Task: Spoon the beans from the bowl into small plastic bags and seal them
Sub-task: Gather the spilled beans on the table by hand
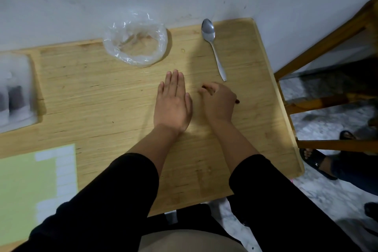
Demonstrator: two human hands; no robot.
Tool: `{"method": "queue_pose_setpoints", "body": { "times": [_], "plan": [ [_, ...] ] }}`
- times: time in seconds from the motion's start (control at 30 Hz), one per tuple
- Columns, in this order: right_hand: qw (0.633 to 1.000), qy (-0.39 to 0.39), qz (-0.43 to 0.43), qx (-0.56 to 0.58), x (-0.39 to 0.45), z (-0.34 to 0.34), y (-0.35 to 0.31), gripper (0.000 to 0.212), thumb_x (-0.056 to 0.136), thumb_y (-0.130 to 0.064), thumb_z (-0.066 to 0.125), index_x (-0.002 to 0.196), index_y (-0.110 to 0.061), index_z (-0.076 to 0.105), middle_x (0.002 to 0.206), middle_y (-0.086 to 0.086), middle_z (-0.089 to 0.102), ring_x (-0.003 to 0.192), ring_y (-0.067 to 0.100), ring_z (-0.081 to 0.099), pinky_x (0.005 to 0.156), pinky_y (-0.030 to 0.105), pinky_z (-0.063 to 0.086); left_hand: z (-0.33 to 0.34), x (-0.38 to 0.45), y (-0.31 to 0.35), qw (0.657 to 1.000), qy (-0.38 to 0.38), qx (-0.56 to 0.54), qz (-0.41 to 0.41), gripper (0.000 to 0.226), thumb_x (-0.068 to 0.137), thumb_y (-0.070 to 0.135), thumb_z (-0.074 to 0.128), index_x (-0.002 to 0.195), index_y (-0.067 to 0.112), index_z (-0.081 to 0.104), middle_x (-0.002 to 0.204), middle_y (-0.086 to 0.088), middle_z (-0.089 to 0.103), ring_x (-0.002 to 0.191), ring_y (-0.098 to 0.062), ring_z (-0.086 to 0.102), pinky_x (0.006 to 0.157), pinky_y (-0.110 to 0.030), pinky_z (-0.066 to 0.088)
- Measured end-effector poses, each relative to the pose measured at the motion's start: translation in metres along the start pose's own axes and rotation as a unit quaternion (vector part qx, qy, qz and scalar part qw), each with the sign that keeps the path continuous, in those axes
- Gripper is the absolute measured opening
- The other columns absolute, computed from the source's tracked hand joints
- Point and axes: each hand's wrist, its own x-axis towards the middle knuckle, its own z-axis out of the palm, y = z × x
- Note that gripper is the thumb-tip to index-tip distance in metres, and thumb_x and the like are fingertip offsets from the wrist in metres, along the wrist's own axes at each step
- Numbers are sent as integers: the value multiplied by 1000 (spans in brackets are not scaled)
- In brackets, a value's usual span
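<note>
My left hand [172, 102] lies flat on the wooden table [102, 92], fingers straight and together, holding nothing. Just to its right, my right hand [219, 102] rests with its fingers curled; a small dark bean [204, 87] shows at the tips of its thumb and forefinger. Another dark bean [237, 101] peeks out at this hand's right edge. A metal spoon [212, 45] lies on the table beyond my right hand, bowl end toward the wall. A crumpled clear plastic bag [136, 41], spread open and round, sits at the table's back edge; no beans show inside it.
A blurred clear container [14, 90] with dark contents stands at the left edge. A green sheet with white labels [38, 188] lies at the front left. A white wall backs the table. Wooden furniture [327, 51] and a person's sandalled feet [319, 161] are to the right.
</note>
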Motion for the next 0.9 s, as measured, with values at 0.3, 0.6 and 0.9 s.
{"method": "queue_pose_setpoints", "body": {
  "times": [0.3, 0.6, 0.9],
  "plan": [
    [992, -2, 88, 92, -17, -6, -1, 15, 89, -15, 57, 97, -8, 68, 87, 0, 67, 79, 8, 58, 77, 22, 44, 1, 3, 1, 1000, -10, 12, -16, 56, 99, 26, 21, 149, 6, 7, 158, -9, 5, 146, -20, -3, 118, -34, -3],
    [744, -22, 301, 596, -51, -53, 19, 21, 92, -10, 40, 72, -11, 46, 64, 3, 45, 51, 12, 42, 39, 20, 29, 4, -2, 4, 999, -7, -5, 40, 55, 99, 22, 30, 148, 3, 17, 156, -14, 16, 146, -27, 6, 118, -38, 4],
    [971, 39, 170, 166, -26, -77, 45, 19, 89, -27, 58, 100, -18, 71, 93, -7, 68, 85, 2, 56, 74, 16, 46, 20, -4, 58, 996, -54, 20, 65, 57, 100, 28, 23, 149, 4, 4, 158, -12, 2, 146, -23, -3, 116, -38, -4]
  ]
}}
